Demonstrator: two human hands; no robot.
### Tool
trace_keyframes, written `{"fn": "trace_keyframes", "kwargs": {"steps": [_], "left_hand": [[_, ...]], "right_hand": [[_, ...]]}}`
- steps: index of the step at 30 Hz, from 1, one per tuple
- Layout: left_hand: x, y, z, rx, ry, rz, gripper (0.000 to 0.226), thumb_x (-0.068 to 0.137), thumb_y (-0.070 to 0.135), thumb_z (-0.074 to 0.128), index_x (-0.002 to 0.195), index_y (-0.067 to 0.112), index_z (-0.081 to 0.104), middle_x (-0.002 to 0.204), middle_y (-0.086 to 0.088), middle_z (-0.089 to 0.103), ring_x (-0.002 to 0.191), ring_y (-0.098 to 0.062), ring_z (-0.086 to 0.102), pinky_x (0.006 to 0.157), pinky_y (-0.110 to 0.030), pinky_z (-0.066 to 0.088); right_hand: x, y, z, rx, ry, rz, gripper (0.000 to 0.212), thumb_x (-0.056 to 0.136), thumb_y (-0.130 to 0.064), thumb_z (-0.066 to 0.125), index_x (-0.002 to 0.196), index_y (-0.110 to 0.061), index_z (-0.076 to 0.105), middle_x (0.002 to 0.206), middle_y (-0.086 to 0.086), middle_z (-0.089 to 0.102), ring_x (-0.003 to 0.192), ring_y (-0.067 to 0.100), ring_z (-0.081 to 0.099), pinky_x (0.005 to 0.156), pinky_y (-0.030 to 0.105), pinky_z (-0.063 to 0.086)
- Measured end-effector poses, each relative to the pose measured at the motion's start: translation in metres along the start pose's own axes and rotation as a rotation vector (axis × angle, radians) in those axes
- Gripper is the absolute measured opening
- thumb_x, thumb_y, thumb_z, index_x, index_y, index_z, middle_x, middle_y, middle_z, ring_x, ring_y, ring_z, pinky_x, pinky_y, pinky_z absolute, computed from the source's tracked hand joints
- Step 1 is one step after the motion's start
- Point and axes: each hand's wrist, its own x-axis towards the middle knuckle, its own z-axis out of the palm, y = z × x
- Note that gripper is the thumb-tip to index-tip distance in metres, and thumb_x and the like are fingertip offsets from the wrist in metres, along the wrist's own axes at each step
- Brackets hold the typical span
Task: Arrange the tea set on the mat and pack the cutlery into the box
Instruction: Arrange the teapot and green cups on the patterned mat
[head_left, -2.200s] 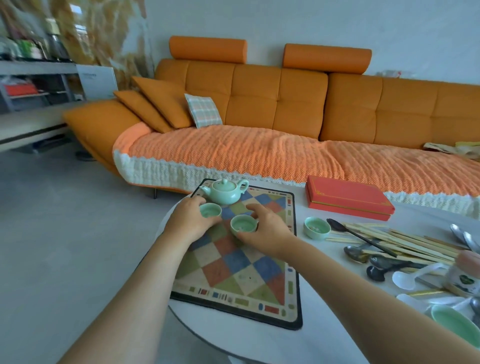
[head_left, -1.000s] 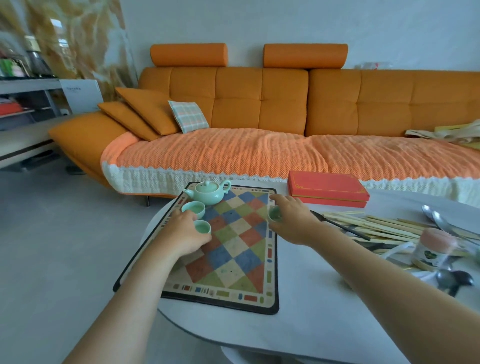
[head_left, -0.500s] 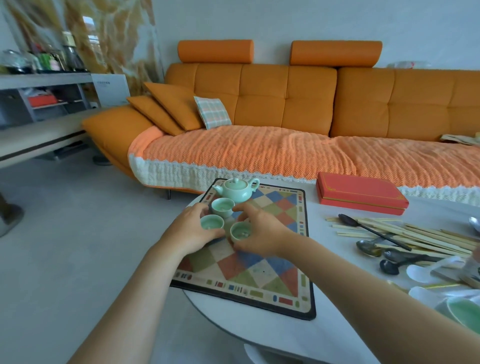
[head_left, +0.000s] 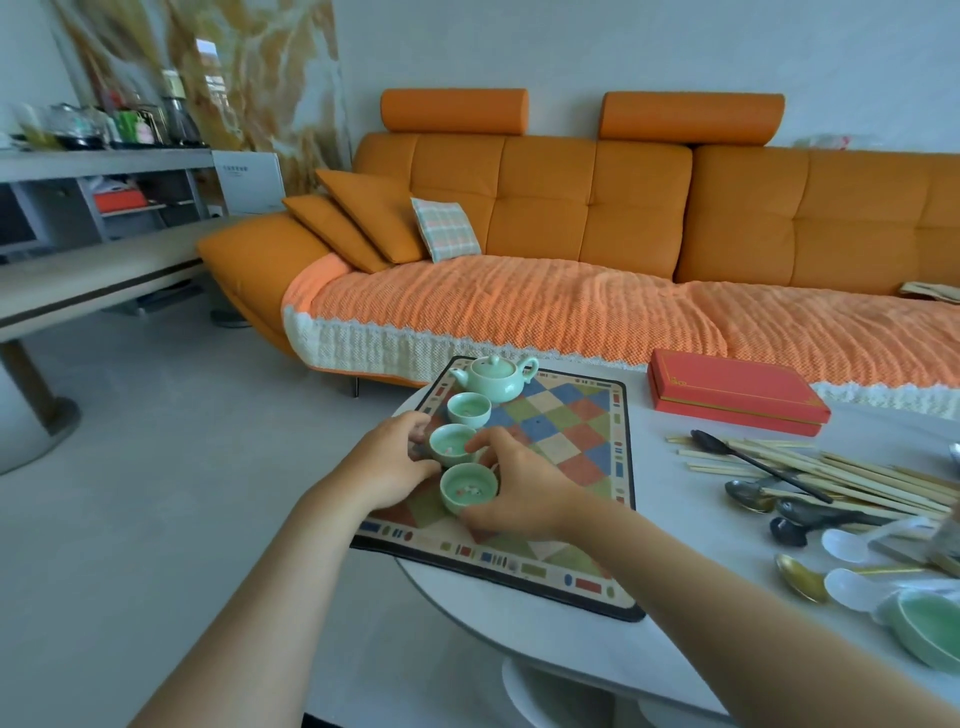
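Curling round the middle teacup, the left hand grips it on the checkered mat; the right hand clasps the nearest teacup. At 12 o'clock from them stands the teapot.

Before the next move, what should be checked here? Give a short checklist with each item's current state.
1. Teapot upright on mat: ok.
2. Far cup, middle cup and near cup in a row on mat: ok.
3. Hands free: not ok; left hand grips middle cup, right hand grips near cup.
4. Dish on mat: not ok; on table, lower right.
5. Box open: not ok; lid shut.
6. Chopsticks and spoons packed: not ok; loose on table.
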Motion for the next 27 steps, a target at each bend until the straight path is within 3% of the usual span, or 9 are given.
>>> {"fn": "trace_keyframes", "kwargs": {"steps": [5,10,17,20,22,24,27], "left_hand": [[-0.015,-0.001,-0.011,0.039,-0.118,-0.056,0.036,0.087,0.022,0.058,0.119,0.036,0.051,0.116,0.013,0.057,0.105,-0.008,0.057,0.094,-0.033,0.049],[-0.031,0.001,-0.013,-0.004,-0.281,-0.036,0.05,0.067,0.036,0.073,0.115,0.038,0.058,0.109,0.019,0.066,0.101,0.0,0.063,0.095,-0.032,0.052],[-0.032,-0.001,-0.015,0.104,-0.215,0.005,0.044,0.072,0.046,0.079,0.111,0.037,0.061,0.109,0.02,0.066,0.099,0.0,0.062,0.094,-0.034,0.051],[-0.033,0.005,-0.017,0.129,-0.23,-0.011,0.055,0.064,0.056,0.08,0.112,0.038,0.059,0.111,0.02,0.063,0.1,-0.003,0.062,0.092,-0.037,0.053],[-0.034,0.016,-0.017,0.223,-0.175,-0.028,0.066,0.065,0.06,0.075,0.123,0.039,0.052,0.121,0.016,0.05,0.107,-0.009,0.056,0.093,-0.037,0.05],[-0.034,0.036,-0.013,0.274,-0.093,0.018,0.061,0.075,0.055,0.07,0.129,0.035,0.048,0.125,0.01,0.041,0.114,-0.013,0.048,0.094,-0.035,0.044],[-0.032,0.077,0.009,0.202,-0.047,0.156,0.043,0.084,0.046,0.065,0.121,0.033,0.05,0.118,0.012,0.046,0.105,-0.008,0.049,0.088,-0.03,0.041]], "right_hand": [[-0.004,-0.01,0.012,0.047,0.002,0.007,0.073,0.07,-0.048,0.079,0.126,-0.03,0.035,0.114,-0.006,0.053,0.098,0.01,0.058,0.075,0.024,0.045],[-0.013,-0.015,0.012,0.074,0.038,0.03,0.066,0.07,-0.048,0.079,0.117,-0.027,0.037,0.102,-0.007,0.056,0.088,0.007,0.059,0.067,0.022,0.045],[-0.013,-0.025,0.018,0.146,0.071,0.041,0.066,0.07,-0.044,0.082,0.116,-0.024,0.039,0.097,-0.008,0.06,0.084,0.006,0.061,0.066,0.022,0.048],[-0.019,-0.019,0.012,0.091,0.032,0.043,0.068,0.074,-0.035,0.08,0.125,-0.029,0.036,0.104,-0.008,0.057,0.089,0.007,0.062,0.076,0.028,0.054],[-0.027,-0.012,0.0,0.054,0.03,0.062,0.067,0.074,-0.035,0.077,0.127,-0.031,0.037,0.106,-0.008,0.056,0.091,0.008,0.061,0.079,0.031,0.054],[-0.038,-0.004,-0.018,0.013,0.038,0.066,0.057,0.078,-0.035,0.075,0.124,-0.03,0.043,0.106,-0.009,0.056,0.09,0.01,0.059,0.078,0.029,0.052],[-0.061,0.016,-0.053,-0.096,0.07,0.063,0.032,0.087,-0.029,0.069,0.116,-0.026,0.054,0.107,-0.007,0.058,0.087,0.01,0.057,0.078,0.025,0.049]]}}
